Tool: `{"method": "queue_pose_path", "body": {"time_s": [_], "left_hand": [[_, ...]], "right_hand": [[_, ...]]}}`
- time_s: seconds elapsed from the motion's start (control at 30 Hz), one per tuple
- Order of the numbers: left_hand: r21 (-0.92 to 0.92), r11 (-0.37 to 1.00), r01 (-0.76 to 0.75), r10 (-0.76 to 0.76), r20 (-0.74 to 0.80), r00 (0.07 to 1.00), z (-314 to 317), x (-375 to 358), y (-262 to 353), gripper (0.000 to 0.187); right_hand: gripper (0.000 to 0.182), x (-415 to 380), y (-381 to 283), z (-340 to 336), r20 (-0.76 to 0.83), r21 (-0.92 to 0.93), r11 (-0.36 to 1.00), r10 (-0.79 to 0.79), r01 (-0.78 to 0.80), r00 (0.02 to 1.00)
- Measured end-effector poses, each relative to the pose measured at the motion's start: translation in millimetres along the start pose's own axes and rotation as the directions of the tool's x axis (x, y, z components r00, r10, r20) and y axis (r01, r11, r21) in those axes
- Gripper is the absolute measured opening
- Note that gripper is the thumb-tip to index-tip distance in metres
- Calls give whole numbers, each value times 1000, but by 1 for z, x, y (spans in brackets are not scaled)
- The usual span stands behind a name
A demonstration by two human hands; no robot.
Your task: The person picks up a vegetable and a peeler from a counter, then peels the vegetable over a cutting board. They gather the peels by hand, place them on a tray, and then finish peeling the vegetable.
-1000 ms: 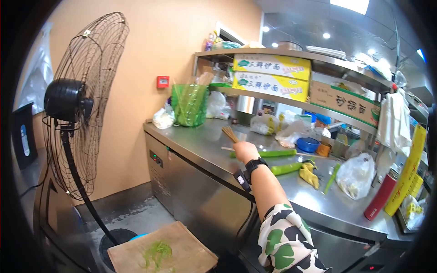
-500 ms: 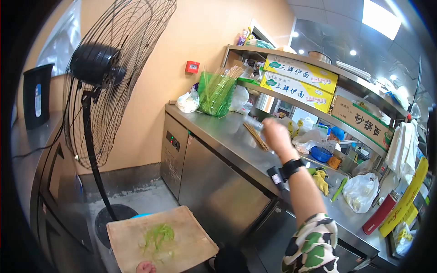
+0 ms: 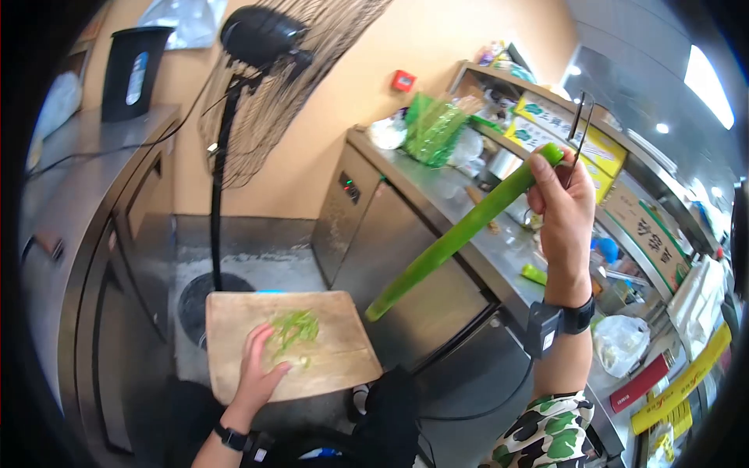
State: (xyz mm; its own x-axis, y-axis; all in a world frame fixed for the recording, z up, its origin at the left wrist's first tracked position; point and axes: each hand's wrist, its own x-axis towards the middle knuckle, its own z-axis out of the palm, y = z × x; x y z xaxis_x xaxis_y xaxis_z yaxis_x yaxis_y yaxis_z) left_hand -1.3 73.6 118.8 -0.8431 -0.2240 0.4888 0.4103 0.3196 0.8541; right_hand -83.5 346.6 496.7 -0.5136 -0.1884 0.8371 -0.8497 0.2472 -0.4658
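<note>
My right hand is raised at the right, pinching the upper end of a long green stalk that slants down to the left. A thin metal tool is held in the same hand, its two prongs pointing up; I cannot make out its type. Below left, my left hand is over the wooden board, fingers apart, at the edge of a small pile of green shreds. The lower end of the stalk hangs just off the board's right side.
A black fan stands at the back left beside a black bin. The steel counter on the right bears a green bag, a plastic bag and a red cylinder. Boxes line the shelf.
My right hand has come back from the counter and now holds the stalk and metal tool. My left hand has moved up over the board. The view has shifted.
</note>
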Motion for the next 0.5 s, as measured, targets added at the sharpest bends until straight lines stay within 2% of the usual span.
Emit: {"method": "queue_pose_path", "body": {"time_s": [0.07, 0.13, 0.17, 0.2, 0.23, 0.27, 0.3, 0.37, 0.5], "left_hand": [[86, 988, -130, 127, 42, 991, 0, 5, 28, 65], [97, 987, -125, 110, 146, 983, 3, -3, 32, 65], [99, 987, -123, 101, 205, 973, 3, -8, 28, 64], [-67, 996, 60, -35, 331, 943, 1, -16, 24, 61], [-212, 942, 261, -137, 465, 874, 0, -25, 17, 59], [-322, 826, 462, -200, 600, 775, 1, -34, 11, 56], [-359, 821, 444, -208, 536, 818, 6, -50, 5, 49], [-413, 703, 579, -284, 584, 761, 0, -71, -2, 48], [-449, 431, 783, -386, 692, 610, -12, -101, -21, 43]], "right_hand": [[15, -21, 8, 31, 63, 132, 987, 87, -95, 994], [13, -43, 20, 61, 156, 363, 900, 197, -242, 968], [13, -53, 30, 74, 177, 404, 871, 226, -280, 958], [12, -63, 43, 88, 196, 440, 839, 258, -320, 946], [12, -73, 51, 102, 207, 476, 799, 304, -367, 930], [13, -83, 65, 113, 205, 459, 794, 343, -399, 917], [13, -93, 86, 122, 223, 453, 775, 381, -441, 898], [13, -119, 128, 136, 253, 439, 704, 499, -558, 829], [18, -199, 219, 153, 282, 407, 456, 762, -792, 583]]}}
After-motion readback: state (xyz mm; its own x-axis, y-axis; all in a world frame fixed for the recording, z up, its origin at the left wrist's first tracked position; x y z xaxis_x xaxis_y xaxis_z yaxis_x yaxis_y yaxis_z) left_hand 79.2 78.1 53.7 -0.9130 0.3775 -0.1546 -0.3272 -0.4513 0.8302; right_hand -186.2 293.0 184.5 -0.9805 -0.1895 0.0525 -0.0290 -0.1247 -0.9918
